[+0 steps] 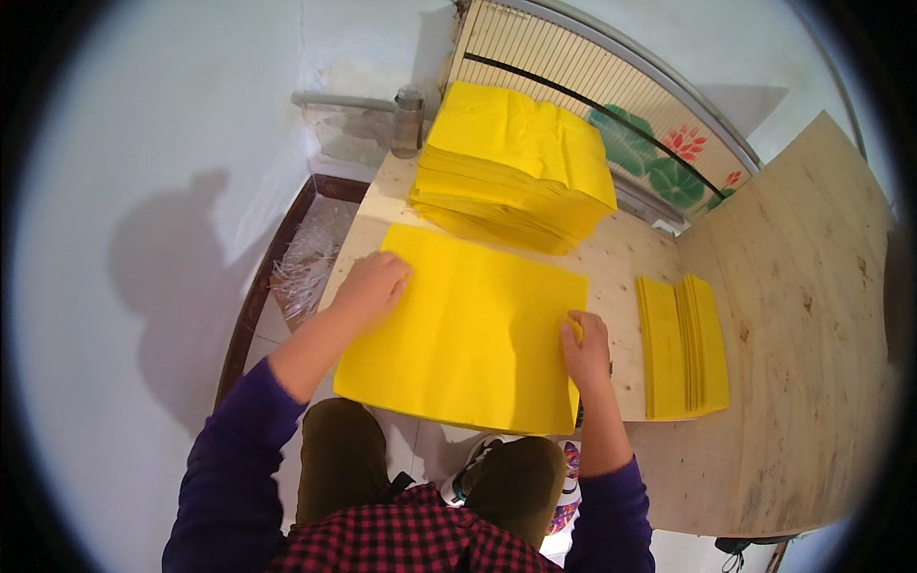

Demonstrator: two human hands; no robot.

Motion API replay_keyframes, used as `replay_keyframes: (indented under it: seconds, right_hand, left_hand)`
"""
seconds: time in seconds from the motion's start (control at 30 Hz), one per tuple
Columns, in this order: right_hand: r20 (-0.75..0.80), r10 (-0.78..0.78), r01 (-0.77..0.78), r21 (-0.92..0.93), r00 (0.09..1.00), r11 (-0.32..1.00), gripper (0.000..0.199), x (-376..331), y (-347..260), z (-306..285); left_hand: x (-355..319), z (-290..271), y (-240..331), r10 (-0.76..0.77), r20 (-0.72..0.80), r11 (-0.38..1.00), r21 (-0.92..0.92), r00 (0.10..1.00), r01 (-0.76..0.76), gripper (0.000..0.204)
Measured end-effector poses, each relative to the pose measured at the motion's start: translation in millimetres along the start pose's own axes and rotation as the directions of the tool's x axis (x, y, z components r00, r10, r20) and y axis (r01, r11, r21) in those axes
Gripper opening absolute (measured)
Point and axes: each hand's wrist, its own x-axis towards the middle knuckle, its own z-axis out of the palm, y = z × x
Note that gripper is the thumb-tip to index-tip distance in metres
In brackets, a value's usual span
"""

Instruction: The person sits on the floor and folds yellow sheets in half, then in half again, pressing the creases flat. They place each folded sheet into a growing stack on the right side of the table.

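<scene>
Yellow paper sheet (468, 329) flat on wooden desk (793, 315); left hand (373, 282) pressing its top corner, grip released; right hand (585, 346) apparently pinching its right edge.

Two paper stacks (516, 167), one sheet (468, 329)

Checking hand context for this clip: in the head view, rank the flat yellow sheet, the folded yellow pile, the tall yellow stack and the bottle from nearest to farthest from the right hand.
1. Flat yellow sheet: under the right hand.
2. Folded yellow pile: just right.
3. Tall yellow stack: beyond, at the table's far end.
4. Bottle: far left corner.
</scene>
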Motion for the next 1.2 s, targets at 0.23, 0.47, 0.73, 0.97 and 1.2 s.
replay_keyframes:
  seconds: [0.23, 0.47, 0.73, 0.97, 1.2]
  right_hand:
    - [0.018, -0.068, 0.069, -0.032, 0.997, 0.997, 0.031, 4, 1, 15]
    - [0.015, 0.042, -0.041, -0.026, 0.999, 0.999, 0.03, 31, 8, 6]
    - [0.038, -0.126, 0.126, -0.016, 0.991, 0.992, 0.028, -7, 4, 7]
    - [0.066, 0.084, -0.092, 0.119, 0.994, 0.989, 0.029, 17, 12, 0]
    - [0.05, -0.059, 0.061, -0.038, 0.997, 0.997, 0.029, -24, 10, 3]
  left_hand:
    - [-12, 3, -7, 0.079, -0.09, 0.996, -0.034, 0.993, -0.082, 0.021]
    - [26, -1, -15, 0.021, 0.018, 0.999, 0.038, 1.0, -0.022, 0.021]
    - [-13, 1, 2, 0.027, -0.017, 0.999, -0.025, 0.999, -0.027, 0.02]
    - [15, 4, -15, 0.009, -0.042, 1.0, -0.017, 0.999, -0.01, 0.022]
    - [-19, 1, 2, 0.004, 0.011, 0.997, -0.071, 1.0, -0.003, 0.023]
